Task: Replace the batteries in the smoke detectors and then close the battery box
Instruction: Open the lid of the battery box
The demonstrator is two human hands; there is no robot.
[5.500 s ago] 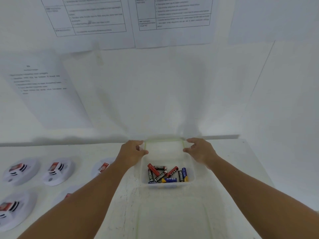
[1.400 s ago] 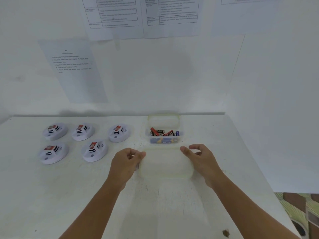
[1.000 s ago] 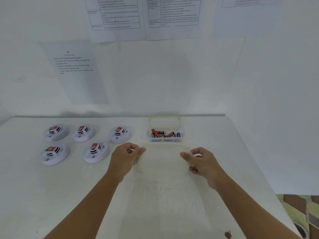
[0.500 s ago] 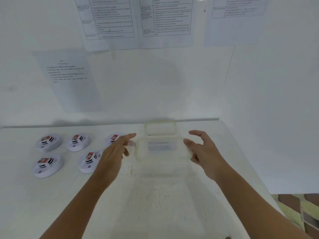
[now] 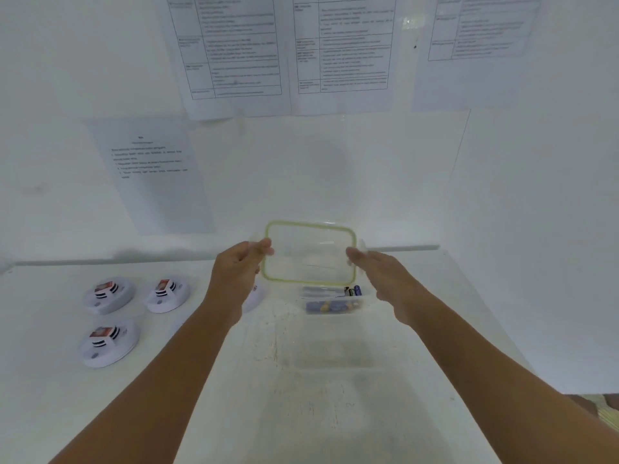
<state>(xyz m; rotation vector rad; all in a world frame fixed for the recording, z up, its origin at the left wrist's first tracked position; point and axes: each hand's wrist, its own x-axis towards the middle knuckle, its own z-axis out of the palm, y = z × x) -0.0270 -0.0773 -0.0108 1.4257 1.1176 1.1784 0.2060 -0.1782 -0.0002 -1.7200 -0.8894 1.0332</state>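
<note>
- A person's left hand grips the left edge of a clear lid with a green rim, thumb and fingertips closed on its border.
- The right hand pinches the lid's right edge, fingers curled round the side tab; both forearms reach forward from the bottom of the frame.
- The lid is held in the air between the two hands, tilted up so that its flat face is toward the camera, with the wall showing through it.
- Just below the lid and between the wrists, the clear battery box stands on the white table, uncovered.
- Inside the box lie several batteries, dark and blue ones among them; the lid's lower edge hides the far part of the box, and the count cannot be told.
- To the left of the left hand, three white round smoke detectors lie on the table, each with a red-and-white label on top; two sit in a far row and one nearer the person.
- A further detector shows only as a white edge just behind the left wrist.
- Printed sheets hang on the white wall above and beyond the hands; their text is too blurred to read.
</note>
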